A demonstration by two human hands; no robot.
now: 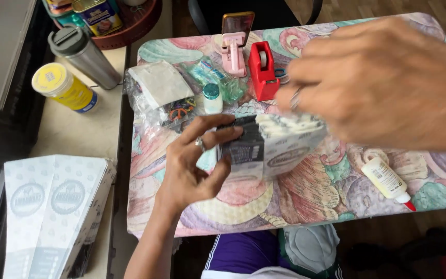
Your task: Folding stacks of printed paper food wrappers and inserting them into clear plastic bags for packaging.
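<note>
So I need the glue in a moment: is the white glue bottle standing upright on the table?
No, the white glue bottle lies on its side on the patterned table, its red tip pointing toward the near right edge.

Just one view here, from a head-worn cam looking steeply down and slightly forward over the person's lap. It sits pretty close: the counter (pixel 388 206) with the swirly pastel cover fills most of the frame, its near edge running along the lower third. The right hand (pixel 388 82) is so near the lens it comes out big and blurry at upper right, while the left hand (pixel 192 165) lands sharp around the centre. A second beige surface runs down the left edge. No other view to overlap with.
</note>
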